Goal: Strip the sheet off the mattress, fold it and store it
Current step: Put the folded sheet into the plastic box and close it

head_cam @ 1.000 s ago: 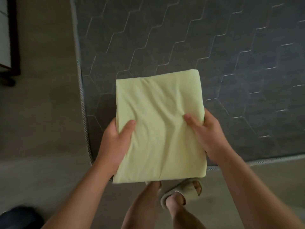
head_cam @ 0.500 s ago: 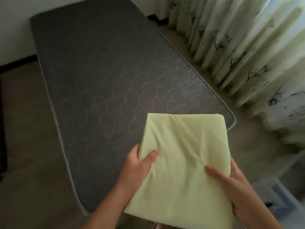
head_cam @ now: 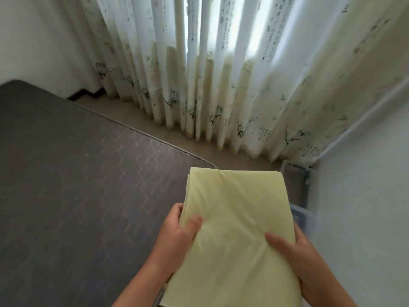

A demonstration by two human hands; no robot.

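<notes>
The pale yellow sheet (head_cam: 236, 220) is folded into a thick flat rectangle and held in the air in front of me. My left hand (head_cam: 177, 233) grips its left edge, thumb on top. On the right edge my right hand (head_cam: 294, 251) holds it the same way, thumb pressed into the fabric. The bare grey mattress (head_cam: 77, 173) with a hexagon quilt pattern lies to the left, its near right corner just beyond the sheet's top edge.
White curtains (head_cam: 210, 74) with dark plant prints hang ahead down to the floor. A strip of beige floor (head_cam: 232, 156) runs between mattress and curtains. A translucent plastic box (head_cam: 298, 185) sits at the right against a white wall (head_cam: 365, 196).
The view has swung up and to the right, from the mattress to the curtains and the box. The folded sheet stays held in both hands, now beside the mattress corner.
</notes>
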